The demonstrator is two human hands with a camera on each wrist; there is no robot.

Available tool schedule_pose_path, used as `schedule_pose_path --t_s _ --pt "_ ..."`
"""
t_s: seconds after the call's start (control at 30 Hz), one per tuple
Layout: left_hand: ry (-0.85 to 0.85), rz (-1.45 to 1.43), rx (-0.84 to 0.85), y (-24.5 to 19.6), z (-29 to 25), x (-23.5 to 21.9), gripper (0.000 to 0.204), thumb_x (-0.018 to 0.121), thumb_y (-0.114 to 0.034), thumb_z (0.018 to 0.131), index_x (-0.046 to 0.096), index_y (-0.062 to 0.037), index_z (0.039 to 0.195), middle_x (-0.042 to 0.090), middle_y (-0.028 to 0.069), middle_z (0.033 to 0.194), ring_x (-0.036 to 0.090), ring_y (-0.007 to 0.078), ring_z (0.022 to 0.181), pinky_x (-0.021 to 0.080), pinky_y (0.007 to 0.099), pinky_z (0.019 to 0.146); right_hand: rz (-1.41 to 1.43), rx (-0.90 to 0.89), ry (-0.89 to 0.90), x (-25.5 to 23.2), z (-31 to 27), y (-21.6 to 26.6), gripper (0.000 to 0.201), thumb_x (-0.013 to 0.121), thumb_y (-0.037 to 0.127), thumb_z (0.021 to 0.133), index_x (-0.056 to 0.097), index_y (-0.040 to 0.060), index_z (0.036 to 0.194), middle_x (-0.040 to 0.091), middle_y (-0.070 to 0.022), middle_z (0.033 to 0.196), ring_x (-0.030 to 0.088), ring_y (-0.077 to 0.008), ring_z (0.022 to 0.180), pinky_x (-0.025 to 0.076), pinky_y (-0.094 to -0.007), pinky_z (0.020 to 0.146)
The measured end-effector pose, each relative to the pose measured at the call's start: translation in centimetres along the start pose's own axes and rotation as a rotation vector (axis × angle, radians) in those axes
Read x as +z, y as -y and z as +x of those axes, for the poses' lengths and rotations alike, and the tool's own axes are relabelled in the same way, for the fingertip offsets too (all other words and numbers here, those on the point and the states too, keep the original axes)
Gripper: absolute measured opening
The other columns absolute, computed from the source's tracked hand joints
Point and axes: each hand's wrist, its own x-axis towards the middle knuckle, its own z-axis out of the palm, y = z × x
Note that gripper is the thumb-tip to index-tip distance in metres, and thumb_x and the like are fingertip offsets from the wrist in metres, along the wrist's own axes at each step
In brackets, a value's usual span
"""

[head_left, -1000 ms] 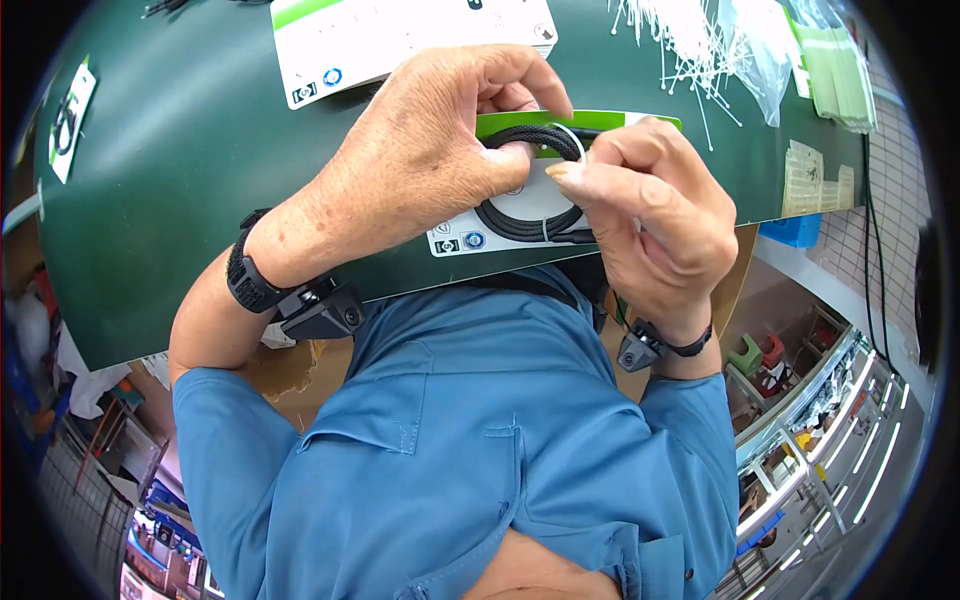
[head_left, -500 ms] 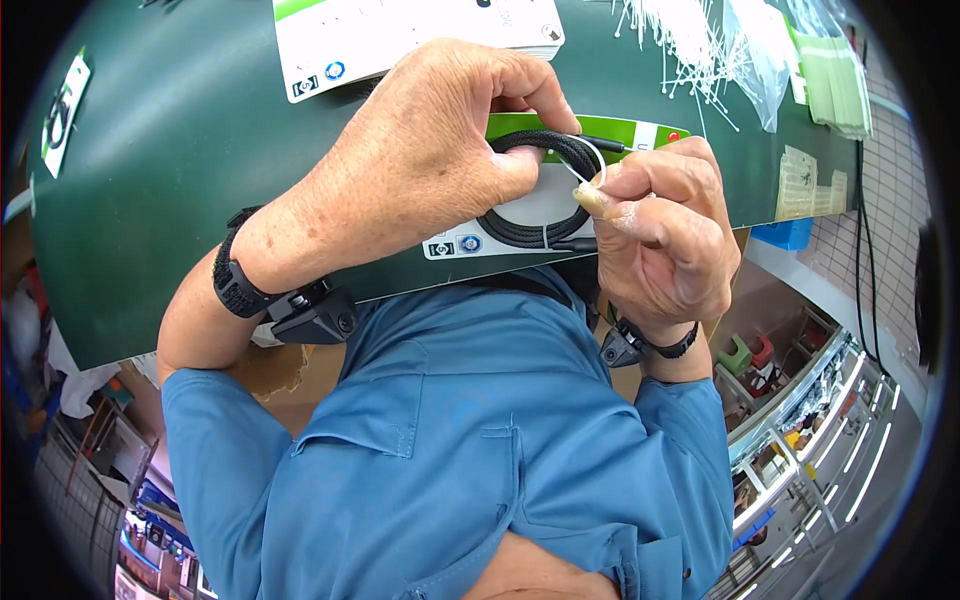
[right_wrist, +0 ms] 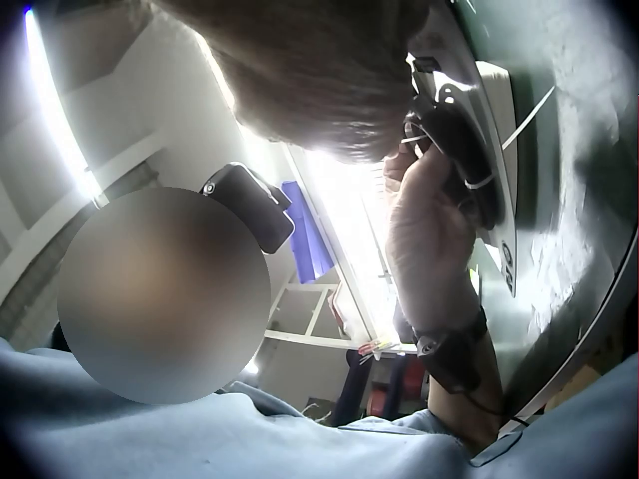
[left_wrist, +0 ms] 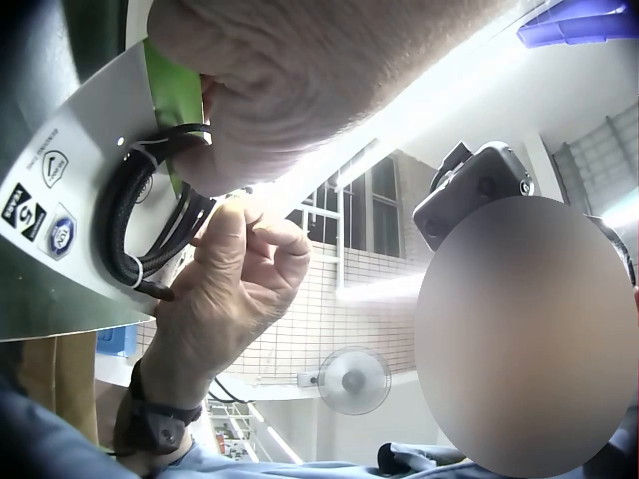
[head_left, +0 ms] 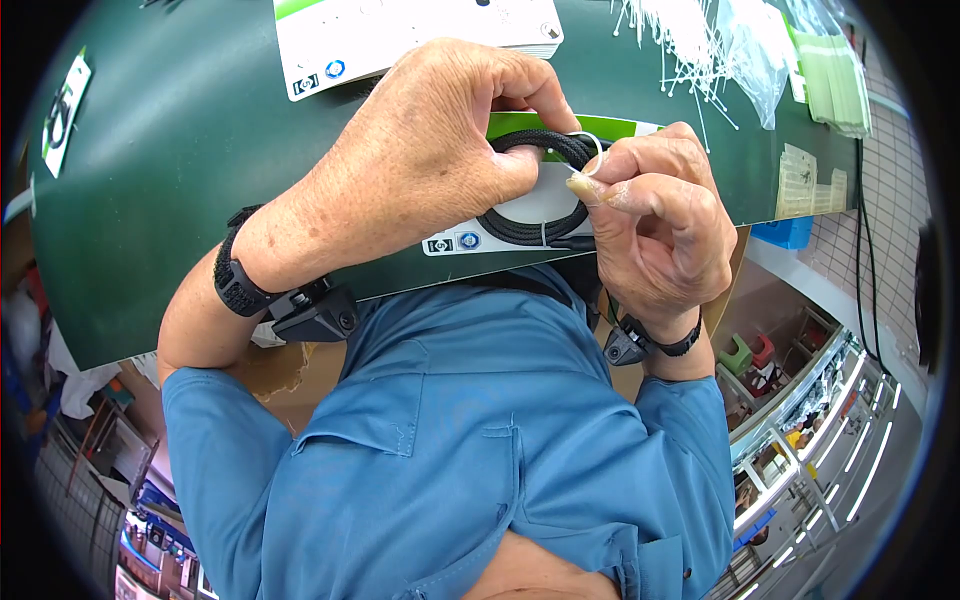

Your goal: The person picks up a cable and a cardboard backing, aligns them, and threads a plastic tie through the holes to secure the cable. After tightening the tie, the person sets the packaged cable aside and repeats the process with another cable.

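Above tbl (head_left: 150, 200), L hand (head_left: 435, 135) grips coil (head_left: 518, 231); R hand (head_left: 668, 225) pinches tie (head_left: 601, 150).

Tabletop (head_left: 190, 150): dark green. Coiled cable (head_left: 517, 232): black, braided pattern. Cable tie (head_left: 600, 152): white. Backing card (head_left: 462, 238): white with green band. Shirt (head_left: 450, 430): plain blue.

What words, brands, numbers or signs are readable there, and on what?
No whole word reads clearly.
Card under the black cable coil: a square mark with a "5" or "S" shape, uncertain; shield mark, round blue mark and small print, too small.
Card stack: similar square and round marks, too small; its other print, unreadable.
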Motion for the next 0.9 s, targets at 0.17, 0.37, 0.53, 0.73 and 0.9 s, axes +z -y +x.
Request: schedule_pose_path --t_s 0.17,0.37,0.53,0.73,0.9 --pt "-0.003 -0.016 -0.012 0.12 -0.06 0.17 0.024 0.064 0.006 0.077 0.074 0.0052 0.099 0.077 0.0102 0.098 0.074 0.0154 0.097 0.058 0.0287 0.096 0.016 0.021 -0.010 0.27 -0.05 0.01 0.030 0.083 -0.002 0.084 0.059 0.0077 0.100 0.071 -0.0108 0.089 0.064 -0.0187 0.077 0.049 -0.0337 0.068" --pt "-0.003 0.000 -0.009 0.12 -0.08 0.25 0.024 0.063 0.007 0.078 0.073 0.0053 0.099 0.077 0.0105 0.099 0.074 0.0155 0.097 0.058 0.0291 0.097 0.005 0.016 -0.013 0.46 0.07 -0.16 0.028 0.082 -0.004 0.082 0.060 0.0066 0.096 0.071 -0.0102 0.087 0.062 -0.0194 0.074 0.048 -0.0329 0.065" --pt "0.016 0.000 -0.028 -0.08 -0.07 0.07 0.024 0.065 0.004 0.078 0.074 0.0049 0.100 0.076 0.0097 0.097 0.073 0.0146 0.093 0.058 0.0284 0.095 -0.119 -0.085 0.059 0.39 0.49 -0.26 0.028 0.083 -0.008 0.074 0.064 0.0047 0.091 0.070 -0.0086 0.085 0.060 -0.0216 0.069 0.047 -0.0319 0.059" --pt "0.032 -0.023 -0.070 0.12 0.04 0.13 0.024 0.067 0.001 0.078 0.075 0.0036 0.100 0.075 0.0090 0.092 0.071 0.0126 0.088 0.058 0.0273 0.087 -0.188 -0.109 0.137 0.47 0.65 0.02 0.029 0.083 -0.009 0.065 0.068 0.0036 0.086 0.069 -0.0084 0.085 0.058 -0.0233 0.066 0.047 -0.0324 0.056" --pt "-0.108 0.040 0.055 0.10 -0.19 0.69 0.021 0.064 0.001 0.078 0.075 0.0063 0.095 0.074 0.0162 0.080 0.072 0.0182 0.074 0.057 0.0307 0.070 -0.243 -0.110 0.152 0.31 0.63 0.13 0.029 0.081 -0.010 0.066 0.069 0.0029 0.089 0.070 -0.0098 0.087 0.062 -0.0235 0.068 0.048 -0.0327 0.057"
